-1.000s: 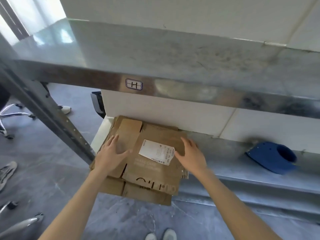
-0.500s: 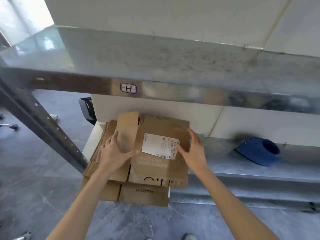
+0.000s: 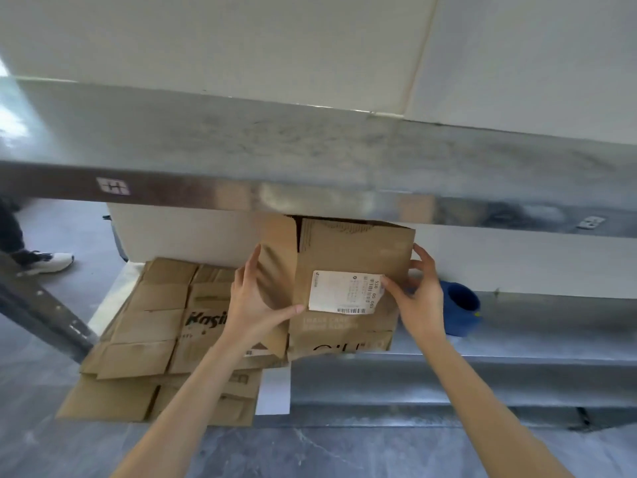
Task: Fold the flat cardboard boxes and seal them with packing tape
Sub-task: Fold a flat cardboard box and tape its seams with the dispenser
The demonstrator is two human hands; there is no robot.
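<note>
A flattened cardboard box [image 3: 348, 250] with a white shipping label [image 3: 344, 291] is held just above the right part of a stack of flat boxes [image 3: 148, 326]. The left hand [image 3: 255, 305] clasps the box's left flap, thumb across the front. The right hand [image 3: 418, 298] pinches its right edge, thumb on the label. Right of the stack lies a blue object [image 3: 460, 308]; above the stack runs a metal shelf [image 3: 310, 198].

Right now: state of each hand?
Left hand: grips the left side of the cardboard box, thumb across its front.
Right hand: grips the same box's right edge, thumb on the label.
</note>
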